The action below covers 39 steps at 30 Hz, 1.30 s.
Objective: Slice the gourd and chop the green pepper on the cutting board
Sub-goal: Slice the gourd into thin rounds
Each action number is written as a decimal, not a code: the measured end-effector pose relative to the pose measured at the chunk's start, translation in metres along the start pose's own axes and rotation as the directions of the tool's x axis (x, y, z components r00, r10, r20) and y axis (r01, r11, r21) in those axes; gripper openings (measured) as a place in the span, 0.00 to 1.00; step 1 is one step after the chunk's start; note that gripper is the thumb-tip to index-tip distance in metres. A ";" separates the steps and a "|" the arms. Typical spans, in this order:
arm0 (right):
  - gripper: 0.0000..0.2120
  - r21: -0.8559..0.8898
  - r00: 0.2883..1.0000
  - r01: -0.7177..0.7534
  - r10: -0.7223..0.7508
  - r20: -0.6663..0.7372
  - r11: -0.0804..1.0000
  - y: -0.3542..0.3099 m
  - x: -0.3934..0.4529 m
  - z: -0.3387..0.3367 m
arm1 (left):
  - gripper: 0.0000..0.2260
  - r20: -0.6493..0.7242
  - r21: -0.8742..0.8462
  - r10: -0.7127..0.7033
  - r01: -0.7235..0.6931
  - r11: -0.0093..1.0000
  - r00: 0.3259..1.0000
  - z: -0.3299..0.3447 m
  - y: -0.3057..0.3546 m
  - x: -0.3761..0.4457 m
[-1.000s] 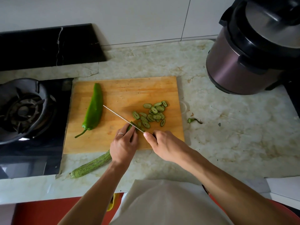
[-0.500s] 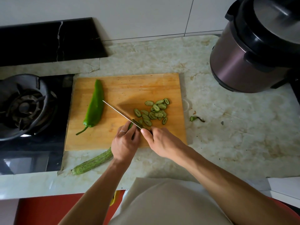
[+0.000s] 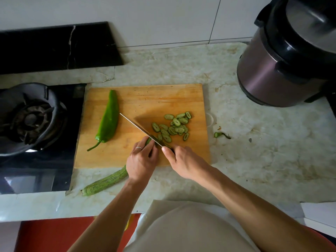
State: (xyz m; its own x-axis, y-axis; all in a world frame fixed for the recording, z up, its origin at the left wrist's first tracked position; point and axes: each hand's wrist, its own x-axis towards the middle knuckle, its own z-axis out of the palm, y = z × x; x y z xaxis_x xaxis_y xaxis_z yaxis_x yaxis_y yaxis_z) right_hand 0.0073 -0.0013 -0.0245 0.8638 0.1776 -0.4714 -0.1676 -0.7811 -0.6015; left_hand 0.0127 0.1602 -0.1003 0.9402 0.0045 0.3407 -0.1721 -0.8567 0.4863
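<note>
A wooden cutting board [image 3: 145,99] lies on the counter. A long ridged gourd [image 3: 105,181] runs from the counter's front up onto the board, and my left hand [image 3: 141,160] grips it near its cut end. My right hand [image 3: 183,160] holds the handle of a knife [image 3: 138,129], whose blade lies across the gourd's end beside my left fingers. Several oval gourd slices [image 3: 172,127] are heaped to the right of the blade. A whole green pepper [image 3: 108,119] rests on the board's left side.
A gas burner [image 3: 29,119] on a black hob sits left of the board. A dark electric cooker [image 3: 287,57] stands at the back right. A small green scrap [image 3: 221,134] lies on the counter right of the board.
The view has shifted slightly. The knife stays at the gourd's end, working through it; the slice pile and the pepper have not moved.
</note>
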 end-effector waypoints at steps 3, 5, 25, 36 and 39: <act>0.26 0.011 1.000 -0.001 0.001 0.007 1.000 0.010 -0.006 -0.001 | 0.10 0.023 -0.002 -0.006 0.006 1.000 1.000 0.002 -0.003 -0.001; 0.26 0.014 1.000 0.004 -0.004 0.005 1.000 0.010 -0.006 -0.003 | 0.11 0.027 -0.003 -0.024 0.024 1.000 0.999 0.003 -0.004 -0.001; 0.23 -0.349 0.973 0.086 -0.155 -0.174 0.933 0.002 -0.010 -0.033 | 0.09 -0.186 -0.332 -0.236 0.165 0.929 0.954 -0.043 0.012 0.026; 0.30 -0.659 0.928 0.121 -0.320 -0.191 0.742 0.002 -0.022 -0.035 | 0.25 0.536 -0.168 0.301 -0.250 0.954 0.789 -0.047 0.031 0.092; 0.29 -0.658 0.934 0.109 -0.303 -0.188 0.745 0.009 -0.023 -0.034 | 0.29 0.642 -0.154 0.242 -0.186 0.970 0.727 -0.039 0.038 0.099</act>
State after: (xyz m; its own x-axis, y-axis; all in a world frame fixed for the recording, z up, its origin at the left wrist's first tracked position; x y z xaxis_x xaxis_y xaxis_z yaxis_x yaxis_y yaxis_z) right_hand 0.0015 -0.0325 0.0029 0.9472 0.2900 -0.1370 0.2821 -0.9565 -0.0748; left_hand 0.0875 0.1483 -0.0166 0.8311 -0.5353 -0.1512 -0.3877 -0.7524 0.5326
